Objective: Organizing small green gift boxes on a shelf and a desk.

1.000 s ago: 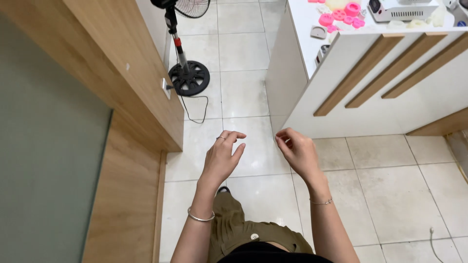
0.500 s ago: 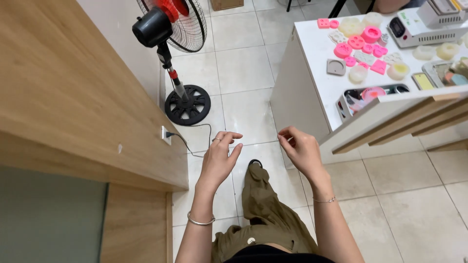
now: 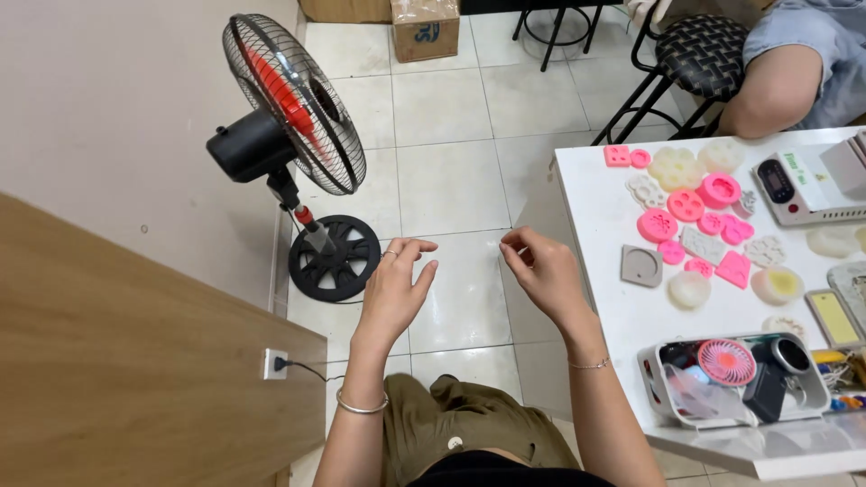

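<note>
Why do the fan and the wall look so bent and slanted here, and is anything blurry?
Head view: wide lens bows the edges, tilting the fan; soft even light, faint shadows; left hand and right hand look sharp.

A single head-worn camera looks steeply down from above at the wearer's own forearms and lap at 6 o'clock. The left hand (image 3: 394, 290) and right hand (image 3: 539, 271) sit close, mid-frame, above the tiled floor (image 3: 451, 180). A standing fan (image 3: 293, 117) lies toward 10 o'clock, a white table (image 3: 622, 307) at 3 o'clock. No second view overlaps.
</note>
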